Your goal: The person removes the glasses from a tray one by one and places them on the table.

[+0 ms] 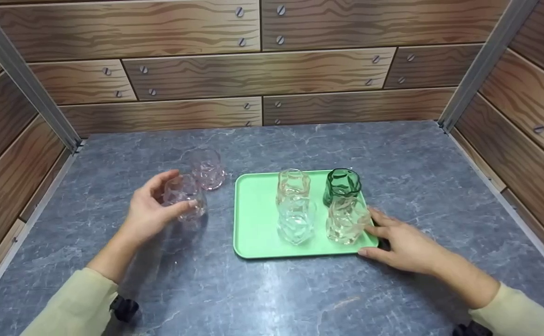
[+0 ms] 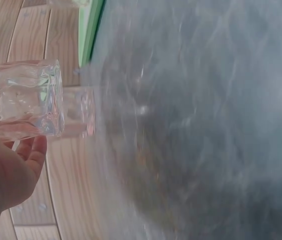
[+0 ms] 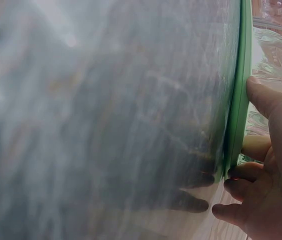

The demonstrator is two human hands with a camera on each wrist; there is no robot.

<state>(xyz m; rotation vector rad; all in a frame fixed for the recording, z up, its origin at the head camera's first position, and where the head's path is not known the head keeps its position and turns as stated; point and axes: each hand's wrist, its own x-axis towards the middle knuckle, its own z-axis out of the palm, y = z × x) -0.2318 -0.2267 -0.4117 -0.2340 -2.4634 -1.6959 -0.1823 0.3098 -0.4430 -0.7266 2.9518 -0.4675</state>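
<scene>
Left of green tray [image 1: 255,217], clear glass [image 1: 184,190] is held raised by left grip [image 1: 149,206], near-right tray corner pinched by right grip [image 1: 405,245], tray-loading apparently under way, careful lowering onto tray's bare left side called for

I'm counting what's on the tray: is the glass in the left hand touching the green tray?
Apart. The head view shows a strip of grey tabletop between the glass in the left hand and the green tray.

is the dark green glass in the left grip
No, the dark green glass stands on the green tray, while the left grip holds a pale, see-through glass.
</scene>
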